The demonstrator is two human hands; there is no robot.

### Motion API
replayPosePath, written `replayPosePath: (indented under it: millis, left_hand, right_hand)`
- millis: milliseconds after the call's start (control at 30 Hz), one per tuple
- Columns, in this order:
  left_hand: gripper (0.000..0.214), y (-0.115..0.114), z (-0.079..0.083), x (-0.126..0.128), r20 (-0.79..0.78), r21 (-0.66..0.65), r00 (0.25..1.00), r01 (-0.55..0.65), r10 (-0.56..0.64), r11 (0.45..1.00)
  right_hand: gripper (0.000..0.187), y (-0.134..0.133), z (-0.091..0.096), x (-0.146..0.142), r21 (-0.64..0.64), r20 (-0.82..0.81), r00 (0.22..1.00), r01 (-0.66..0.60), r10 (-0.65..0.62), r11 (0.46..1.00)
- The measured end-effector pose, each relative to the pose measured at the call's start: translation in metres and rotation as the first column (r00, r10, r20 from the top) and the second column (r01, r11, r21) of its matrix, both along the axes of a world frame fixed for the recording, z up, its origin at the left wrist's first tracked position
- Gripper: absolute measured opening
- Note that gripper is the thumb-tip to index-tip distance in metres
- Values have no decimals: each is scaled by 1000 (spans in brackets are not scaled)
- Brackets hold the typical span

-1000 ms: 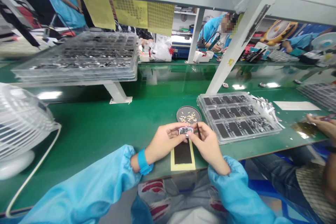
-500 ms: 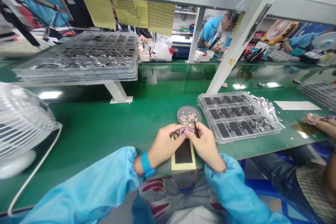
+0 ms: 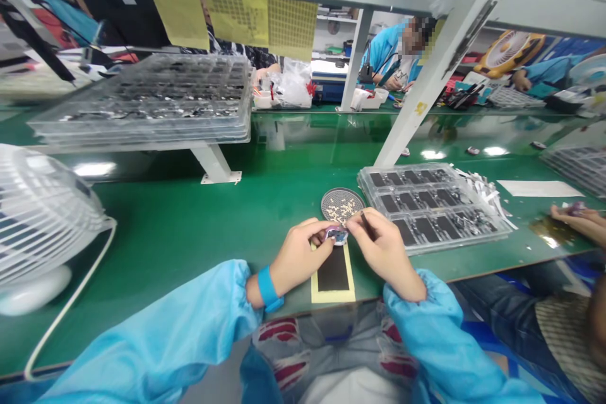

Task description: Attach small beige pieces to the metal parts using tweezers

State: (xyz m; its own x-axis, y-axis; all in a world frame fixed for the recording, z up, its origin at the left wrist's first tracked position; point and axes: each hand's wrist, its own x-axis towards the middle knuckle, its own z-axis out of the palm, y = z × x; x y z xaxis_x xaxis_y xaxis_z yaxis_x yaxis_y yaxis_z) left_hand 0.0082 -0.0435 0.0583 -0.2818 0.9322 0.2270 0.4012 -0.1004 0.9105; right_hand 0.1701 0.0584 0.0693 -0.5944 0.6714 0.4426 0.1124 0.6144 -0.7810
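My left hand (image 3: 300,255) grips a small rounded device (image 3: 338,237) with a purple edge and a shiny inner face, between thumb and fingers. Just to its right is my right hand (image 3: 384,249), fingers closed round a slim dark tool (image 3: 366,223) that looks like tweezers; its tip is hidden. The right fingertips are close to the device's edge, and I cannot tell whether they touch it. Below the hands lies a black pad with a yellow border (image 3: 332,273). Beyond them stands a round grey dish (image 3: 326,203) holding many tiny pale pieces.
A clear compartment tray (image 3: 407,246) of dark flat parts sits to the right, with white strips (image 3: 487,196) beside it. Stacked trays (image 3: 142,132) rest on a raised shelf at left, near a white fan (image 3: 42,221). A slanted post (image 3: 416,98) rises behind. A co-worker's hand (image 3: 577,221) is at far right.
My right hand has moved slightly right, away from the device, with the dark tool now lying more inside the fingers. The device's face shows more in my left hand.
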Motion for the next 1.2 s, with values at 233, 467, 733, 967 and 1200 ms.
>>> replayPosePath:
  millis: [233, 467, 733, 967, 1200]
  left_hand:
    - [27, -2, -3, -2, -38, 15, 999, 2, -2, 1000]
    - [28, 0, -4, -6, -56, 14, 998, -8, 9, 1000]
    - [31, 3, -3, -16, -83, 10, 997, 3, -2, 1000]
    - [31, 8, -2, -24, -95, -1, 995, -39, 38, 999]
    - [28, 7, -3, -22, -62, 21, 997, -38, 39, 999]
  right_hand:
    - [4, 3, -3, 3, 160, 71, 990, -133, 123, 978]
    - [8, 5, -5, -1, 218, 76, 985, -168, 155, 961]
    - [3, 18, 3, -11, 159, 177, 950, -284, 255, 946]
    - [6, 32, 15, -20, 198, 223, 954, -246, 201, 949]
    - [5, 29, 6, -23, 227, 154, 960, -265, 235, 937]
